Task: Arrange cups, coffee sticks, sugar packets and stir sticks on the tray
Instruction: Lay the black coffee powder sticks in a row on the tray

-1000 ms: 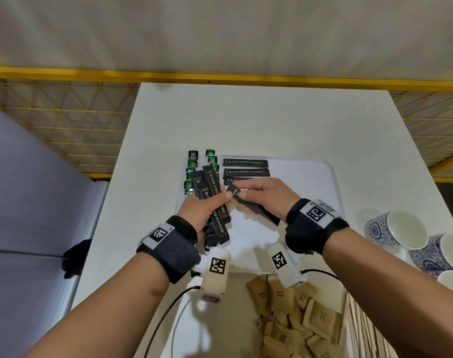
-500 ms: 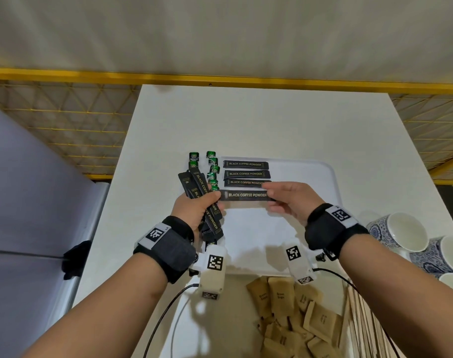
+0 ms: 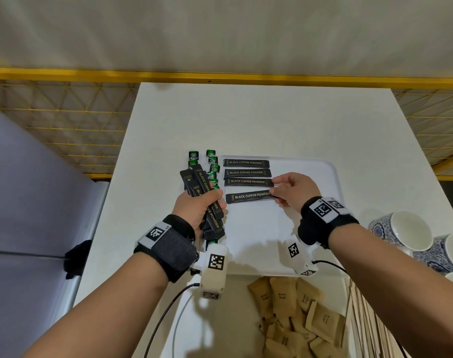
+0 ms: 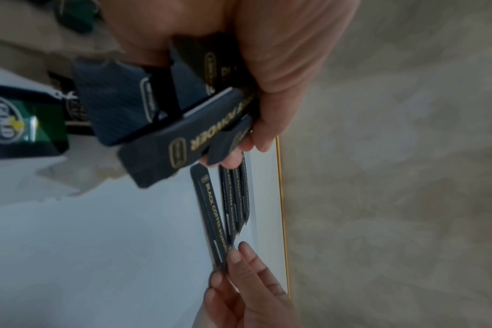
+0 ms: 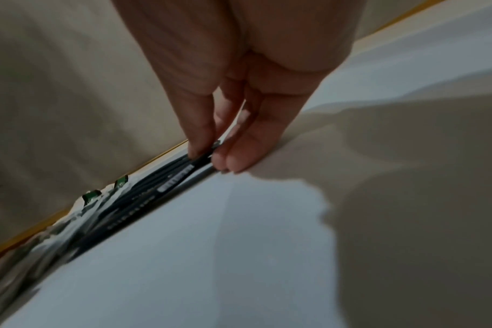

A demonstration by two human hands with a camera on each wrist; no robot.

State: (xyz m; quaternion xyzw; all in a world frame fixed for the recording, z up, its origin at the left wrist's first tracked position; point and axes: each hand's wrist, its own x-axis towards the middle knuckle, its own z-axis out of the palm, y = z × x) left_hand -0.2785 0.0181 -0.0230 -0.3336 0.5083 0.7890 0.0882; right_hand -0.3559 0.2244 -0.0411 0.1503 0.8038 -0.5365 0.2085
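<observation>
My left hand [image 3: 202, 205] grips a fanned bundle of black coffee sticks [image 3: 204, 192] over the left edge of the white tray [image 3: 321, 202]; the bundle [image 4: 166, 124] fills the left wrist view. Three black coffee sticks [image 3: 247, 172] lie in a row on the tray's far left. My right hand [image 3: 278, 192] pinches the right end of a fourth black coffee stick [image 3: 248, 197] just below that row, low over the tray. In the right wrist view the fingertips [image 5: 202, 148] hold this stick's end [image 5: 177, 177]. Green sachets [image 3: 212, 161] lie left of the row.
Blue-and-white cups [image 3: 401, 232] stand at the right of the white table [image 3: 246, 120]. Brown sugar packets [image 3: 297, 313] fill a bin near me, with wooden stir sticks [image 3: 362, 319] beside them. A yellow rail [image 3: 220, 76] and mesh run behind the table.
My right hand pulled one stick from the left hand's bundle, turned it level and carried it to the tray below the three laid sticks. The left hand stayed with its bundle.
</observation>
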